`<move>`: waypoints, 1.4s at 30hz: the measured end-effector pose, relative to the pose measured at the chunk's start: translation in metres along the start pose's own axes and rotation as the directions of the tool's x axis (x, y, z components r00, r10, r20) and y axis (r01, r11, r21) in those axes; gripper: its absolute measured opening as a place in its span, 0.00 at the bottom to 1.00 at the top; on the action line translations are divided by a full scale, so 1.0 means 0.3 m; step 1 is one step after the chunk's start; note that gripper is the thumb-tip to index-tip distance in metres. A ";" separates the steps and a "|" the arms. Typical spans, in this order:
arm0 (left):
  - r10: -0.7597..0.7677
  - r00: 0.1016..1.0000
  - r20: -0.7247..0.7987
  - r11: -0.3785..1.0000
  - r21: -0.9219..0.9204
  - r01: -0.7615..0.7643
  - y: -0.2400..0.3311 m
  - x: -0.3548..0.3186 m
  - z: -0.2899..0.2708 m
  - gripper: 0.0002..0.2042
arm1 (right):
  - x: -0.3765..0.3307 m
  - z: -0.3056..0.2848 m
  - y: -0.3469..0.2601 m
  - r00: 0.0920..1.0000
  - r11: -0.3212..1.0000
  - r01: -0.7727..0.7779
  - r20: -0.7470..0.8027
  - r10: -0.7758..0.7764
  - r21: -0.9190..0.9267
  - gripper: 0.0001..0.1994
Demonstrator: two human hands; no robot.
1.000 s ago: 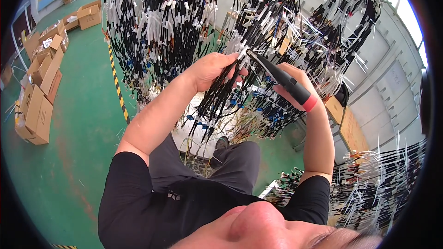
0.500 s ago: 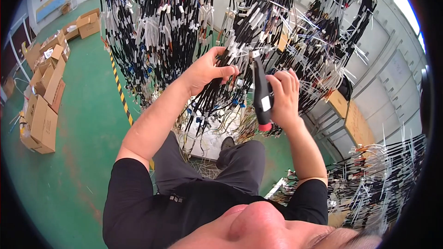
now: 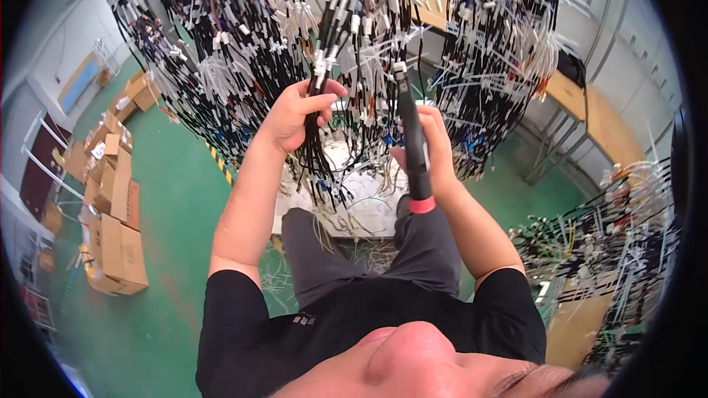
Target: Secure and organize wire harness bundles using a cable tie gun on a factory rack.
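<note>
**L hand on bundle, R hand w/ tool, nose still to be lined up**

Bundle (image 3: pixel 316 146) hangs abt upper ctr of frame, black wires w/ a white clump (image 3: pixel 320 66) just above L hand (image 3: pixel 301 116); L grip part-curled round bundle, thumb across the front, index sticking out to frame R, so hold looks light; R hand (image 3: pixel 434 146) has its grip wrapped round tool (image 3: pixel 414 136), nose up, red end down twd ctr; in frame, nose sits R of bundle, apart from it; can't tell depth betw. nose & the hanging wires (image 3: pixel 367 59) behind, nor if anything's in the nose.

To do it well, I'd say: firm up L grip right under the clump so strands don't fan out; tuck that index in, clear of the nose; bring tool in square to bundle, not slantwise, else it may nick or snag a neighbour; swing bundle a bit away from the other wires first, for elbow room; look at the nose, not the red end; slow at contact; don't tug bundle down, as that'd strain whatever holds it up top.
</note>
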State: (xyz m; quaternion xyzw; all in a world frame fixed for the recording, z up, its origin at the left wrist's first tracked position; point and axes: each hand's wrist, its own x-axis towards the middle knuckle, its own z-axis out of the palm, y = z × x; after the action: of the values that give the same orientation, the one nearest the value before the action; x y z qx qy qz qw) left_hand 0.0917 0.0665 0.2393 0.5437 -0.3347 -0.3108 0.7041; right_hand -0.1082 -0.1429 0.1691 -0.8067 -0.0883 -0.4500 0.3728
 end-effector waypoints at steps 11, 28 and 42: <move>0.076 0.990 0.121 0.997 0.000 -0.077 -0.057 0.042 0.033 0.19 | -0.213 0.330 0.041 0.981 0.451 -0.191 0.187 0.053 0.872 0.34; 0.794 0.598 -0.112 0.175 0.983 -0.048 -0.079 0.022 0.051 0.21 | -0.153 0.210 -0.002 0.964 0.903 -0.181 -0.114 0.242 0.389 0.22; 0.168 0.976 -0.139 0.968 0.209 -0.137 0.057 -0.048 0.032 0.12 | 0.148 -0.026 0.189 0.993 0.962 -0.090 0.094 0.068 0.257 0.22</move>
State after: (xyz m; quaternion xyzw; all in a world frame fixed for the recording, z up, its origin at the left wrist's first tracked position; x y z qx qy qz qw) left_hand 0.0768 0.0763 0.2558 0.6063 -0.3490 -0.1774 0.6922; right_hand -0.0604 -0.1969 0.1773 -0.7717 -0.1298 -0.3850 0.4893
